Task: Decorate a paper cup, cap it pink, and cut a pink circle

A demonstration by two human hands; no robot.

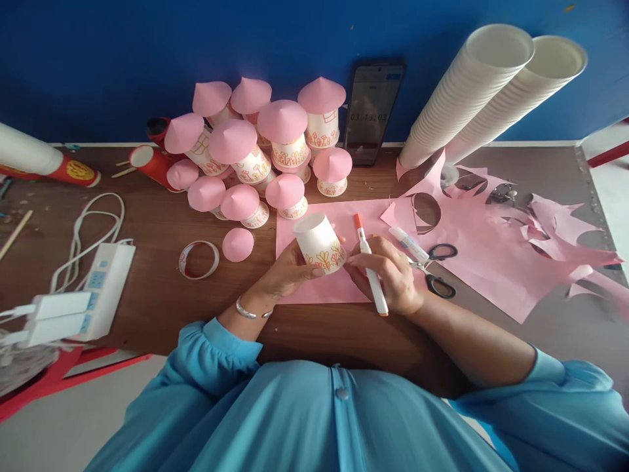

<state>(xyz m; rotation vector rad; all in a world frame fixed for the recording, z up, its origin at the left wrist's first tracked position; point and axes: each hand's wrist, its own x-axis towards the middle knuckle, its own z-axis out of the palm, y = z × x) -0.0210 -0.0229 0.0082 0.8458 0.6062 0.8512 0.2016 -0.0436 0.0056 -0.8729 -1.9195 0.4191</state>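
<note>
My left hand (287,272) is wrapped round a white paper cup (314,233), held bottom up and slightly tilted, with orange and yellow plant drawings near its rim. In my right hand (393,278) is a white marker (373,278) with an orange-red end pointing up and away. The fingertips of my right hand are close to the cup's rim; whether they touch it I cannot tell. Under both hands lies a pink paper sheet (295,295). A glue stick (409,244) and black-handled scissors (441,286) are just right of my right hand.
Several decorated cups with pink cone tops (233,141) stand behind my hands. A phone (376,115) leans on the blue wall beside tall cup stacks (466,92). Cut pink paper (491,262) covers the right side. At left are a tape roll (199,275) and a power strip (111,288).
</note>
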